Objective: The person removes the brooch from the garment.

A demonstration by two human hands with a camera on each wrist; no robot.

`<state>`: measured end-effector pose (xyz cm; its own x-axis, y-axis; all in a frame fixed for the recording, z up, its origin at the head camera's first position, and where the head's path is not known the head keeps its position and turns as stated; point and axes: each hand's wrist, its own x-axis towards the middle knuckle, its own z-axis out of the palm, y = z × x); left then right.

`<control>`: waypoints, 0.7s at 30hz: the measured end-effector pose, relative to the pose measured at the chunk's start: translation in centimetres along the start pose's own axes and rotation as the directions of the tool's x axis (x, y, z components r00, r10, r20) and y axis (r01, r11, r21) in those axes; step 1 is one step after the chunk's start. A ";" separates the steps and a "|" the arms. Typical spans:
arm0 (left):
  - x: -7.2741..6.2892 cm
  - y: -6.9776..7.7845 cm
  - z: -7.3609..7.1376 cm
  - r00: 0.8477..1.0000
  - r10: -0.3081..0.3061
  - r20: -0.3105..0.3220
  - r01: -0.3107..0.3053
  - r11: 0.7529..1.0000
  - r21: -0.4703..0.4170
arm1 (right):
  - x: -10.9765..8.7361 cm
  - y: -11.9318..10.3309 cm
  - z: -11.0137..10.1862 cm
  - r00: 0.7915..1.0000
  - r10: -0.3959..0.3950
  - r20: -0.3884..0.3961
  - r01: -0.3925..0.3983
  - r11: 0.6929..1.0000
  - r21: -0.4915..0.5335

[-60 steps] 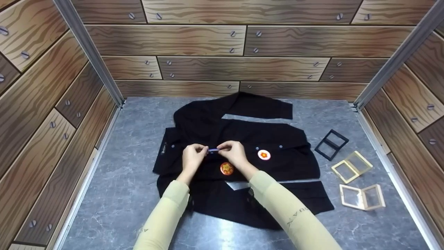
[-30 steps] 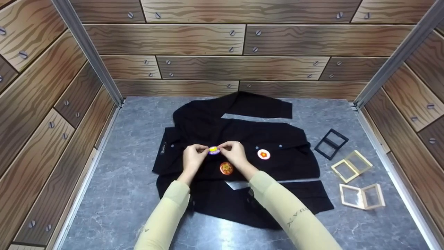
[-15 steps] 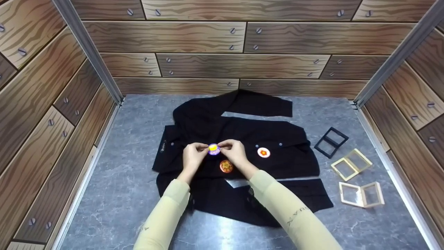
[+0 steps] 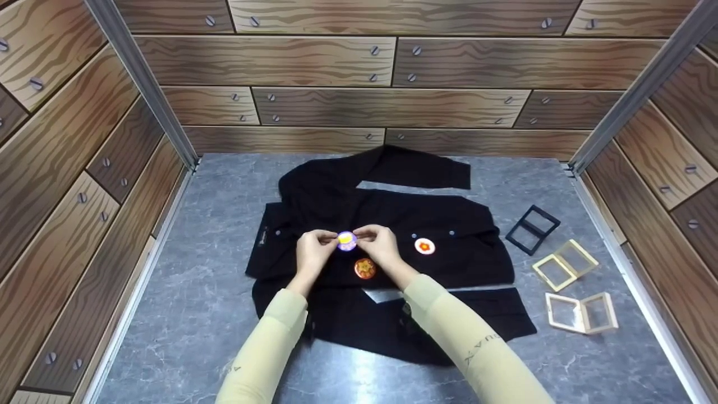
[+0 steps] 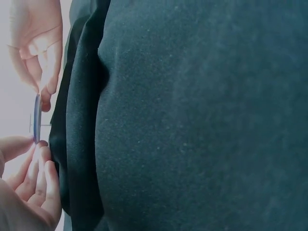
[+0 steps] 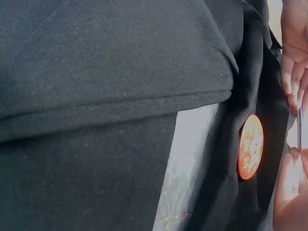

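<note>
Brown wood-print plank walls [image 4: 314,62] stand round a grey marbled flat surface [image 4: 190,252]; on it a black cloth long-sleeved garment [image 4: 426,213] lies spread, sleeves out to the R side of head view. Pale-yellow sleeves w/ dark lettering [image 4: 263,342] reach in over it. Bare L hand [image 4: 314,252] & bare R hand [image 4: 381,247] face each other above the garment, each w/ thumb & fingertips pinched tight on opp. edges of one small disc, other fingers loosely bent. R of the garment: black hinged two-panel frame [image 4: 533,229], gold-yellow one [image 4: 565,267], pale beige one [image 4: 584,317], last two w/ clear panes. The disc, a round purple-and-white badge w/ yellow patch [image 4: 346,241], is btwn the hands, approx. mid-garment, face up to head cam. Nearby on the cloth: orange-red round badge w/ gold star-like motif [image 4: 364,269] and, farther R, white round badge w/ red-orange flower [image 4: 424,246]. Head view alone gives the held badge's face; L wrist cam has it edge-on, thin, apart from the cloth, w/ a fine straight line crossing the gap. R wrist cam gets the orange-red badge up close, aslant; no. of fingers on each edge unclear.
</note>
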<state>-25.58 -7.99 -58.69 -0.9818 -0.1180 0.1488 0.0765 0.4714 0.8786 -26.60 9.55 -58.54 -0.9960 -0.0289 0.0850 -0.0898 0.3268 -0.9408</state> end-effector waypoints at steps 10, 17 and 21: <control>-0.1 0.0 0.1 1.000 0.013 0.006 -0.013 1.000 -0.017 | 0.0 0.0 0.0 0.998 0.066 -0.013 -0.065 0.997 0.041; -0.1 0.0 0.2 1.000 0.024 0.015 -0.024 1.000 -0.009 | -0.1 0.0 0.0 0.995 0.095 0.000 -0.095 0.993 0.064; -0.1 0.1 0.2 1.000 0.021 0.019 -0.021 1.000 -0.010 | -0.1 -0.1 0.0 0.994 0.105 0.012 -0.105 0.987 0.119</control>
<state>-25.52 -7.79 -58.74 -0.9831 -0.0916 0.1588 0.0987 0.4654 0.8796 -26.46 9.49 -58.45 -0.9998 -0.0060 -0.0178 0.0161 0.2133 -0.9769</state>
